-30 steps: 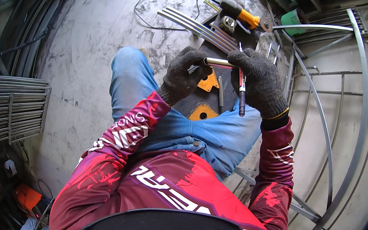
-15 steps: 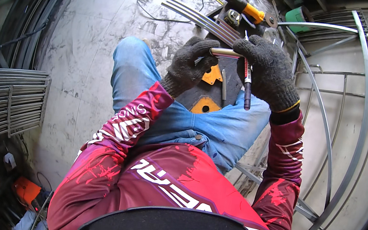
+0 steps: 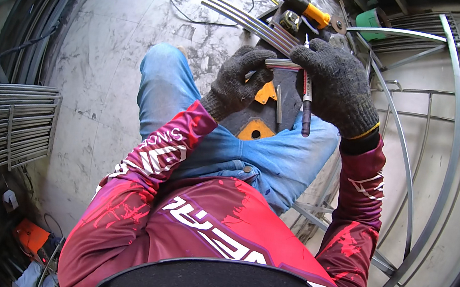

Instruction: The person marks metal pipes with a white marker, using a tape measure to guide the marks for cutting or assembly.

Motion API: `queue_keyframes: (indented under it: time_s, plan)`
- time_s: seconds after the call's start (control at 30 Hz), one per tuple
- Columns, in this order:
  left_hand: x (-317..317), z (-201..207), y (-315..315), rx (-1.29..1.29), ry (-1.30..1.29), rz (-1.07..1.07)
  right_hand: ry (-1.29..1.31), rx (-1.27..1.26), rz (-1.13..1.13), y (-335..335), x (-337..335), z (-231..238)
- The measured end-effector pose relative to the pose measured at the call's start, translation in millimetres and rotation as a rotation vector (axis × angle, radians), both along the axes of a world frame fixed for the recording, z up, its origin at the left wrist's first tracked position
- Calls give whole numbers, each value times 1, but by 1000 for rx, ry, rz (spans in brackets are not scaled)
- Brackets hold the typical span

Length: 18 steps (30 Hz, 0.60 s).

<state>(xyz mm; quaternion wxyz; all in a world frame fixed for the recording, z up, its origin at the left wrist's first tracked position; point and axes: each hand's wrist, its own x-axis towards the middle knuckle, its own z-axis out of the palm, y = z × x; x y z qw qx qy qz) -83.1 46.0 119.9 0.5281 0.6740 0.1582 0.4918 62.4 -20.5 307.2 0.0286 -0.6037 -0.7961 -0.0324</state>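
Observation:
Dark knitted gloves cover both hands, raised above my lap. The thumb and fingers of my left hand (image 3: 236,80) pinch one end of a short shiny metal tube (image 3: 285,64), which lies level between the hands. At its other end, my right hand (image 3: 337,88) grips the tube. A marker pen (image 3: 308,98) also sits in the right hand, upright across the tube, thin tip pointing away from me. Below the hands are two orange angle-shaped plates (image 3: 258,130) and a short metal bar (image 3: 279,105) on a dark board (image 3: 239,120).
Beyond the hands lie several long metal tubes (image 3: 244,23), a tape measure (image 3: 290,21) and a yellow-black angle grinder (image 3: 310,11) with its cord. A curved metal frame (image 3: 453,142) stands at the right. Stacked tubular racks (image 3: 8,128) are at the left.
The tube has turned slightly in my fingers, its left end now looking flatter and less open. The left fingers have shifted a little at that end; the pen has moved slightly left.

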Motion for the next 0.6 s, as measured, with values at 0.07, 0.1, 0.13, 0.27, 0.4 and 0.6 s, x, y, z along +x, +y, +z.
queue_keyframes:
  time_s: [0.07, 0.1, 0.13, 0.27, 0.4, 0.6]
  plan:
    - [1, 0, -1, 11, -3, 5, 8, 7, 8, 0, 1, 0]
    - [1, 3, -3, -52, -30, -3, 23, -1, -5, -1, 3, -1]
    - [1, 4, -5, -114, -56, -12, 38, -10, -18, -2, 4, -2]
    - [2, -1, -3, -72, -45, -5, 56, 2, -10, -2, 8, -4]
    - [2, -1, -3, -45, -46, -1, 16, -25, -32, -2, 5, -1]
    - [0, 0, -1, 37, 12, -12, 16, -23, -38, -4, 9, -3]
